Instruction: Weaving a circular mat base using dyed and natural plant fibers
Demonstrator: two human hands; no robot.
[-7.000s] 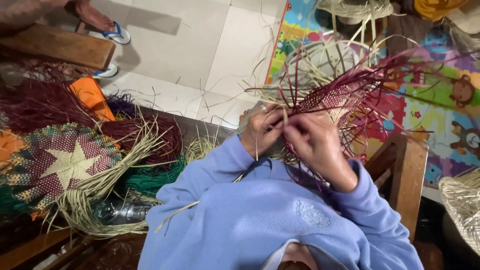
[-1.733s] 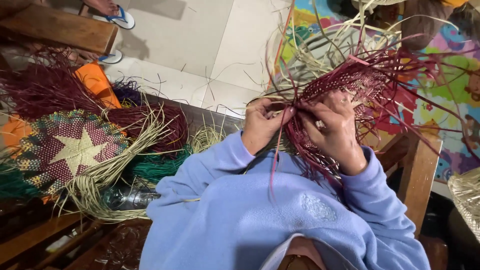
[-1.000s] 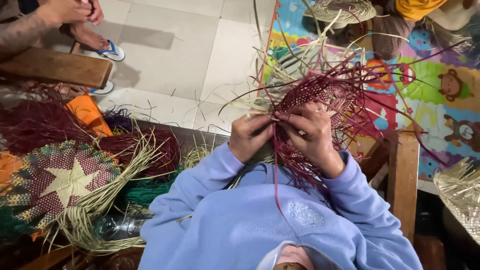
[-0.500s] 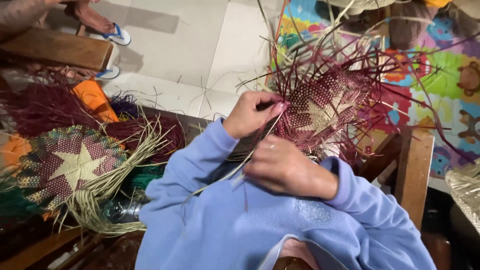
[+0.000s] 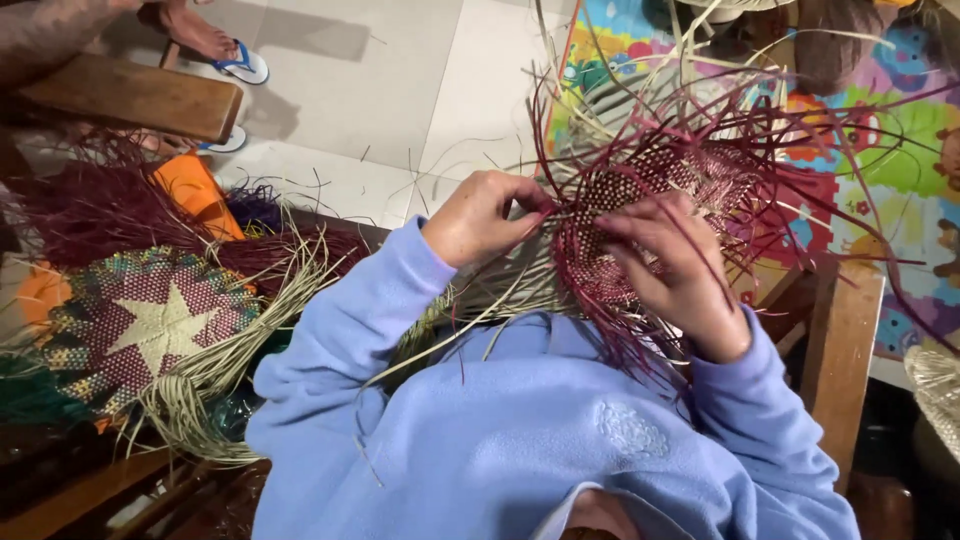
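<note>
Finished star-pattern mat (image 5: 150, 325) was seen at far left on wooden bench (image 5: 130, 95). Left hand (image 5: 480, 215) was closed, pinching strand at left edge of half-woven maroon mat (image 5: 650, 190). Right hand (image 5: 680, 270) was curled underneath, gripping lower strands; piece was held between both hands.

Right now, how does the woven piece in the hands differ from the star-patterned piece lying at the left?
The woven piece in the hands is held up by both hands and mainly dark red; the star-patterned piece lies flat, untouched, with a pale star and multicoloured border. The held one bristles with long dark red strands; the lying one trails pale straw-coloured strands. Both are checker-woven from flat strips.
</note>
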